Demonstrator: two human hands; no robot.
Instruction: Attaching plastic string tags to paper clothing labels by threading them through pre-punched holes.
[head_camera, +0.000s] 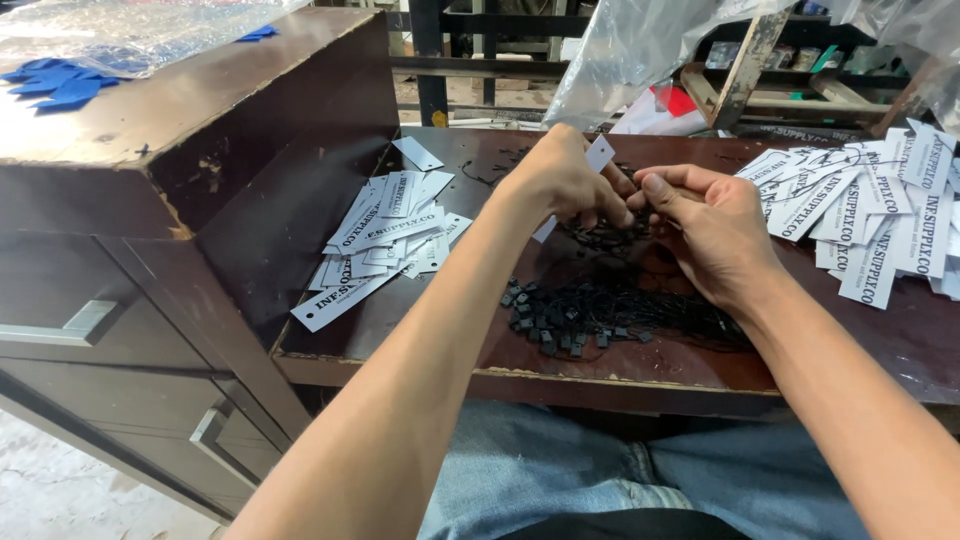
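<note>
While pinched, flat white card tag (599, 153).

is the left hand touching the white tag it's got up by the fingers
Touching. The head view shows the left hand pinching the white tag, whose lower end disappears between its fingertips, right beside the right hand.

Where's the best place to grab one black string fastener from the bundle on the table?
Take one by its square plastic block at the left end of the bundle, coming from the left and above. The blocks stick out clear there, while the strings to the right lie tangled together under the right hand. The left hand holds a white tag.
</note>
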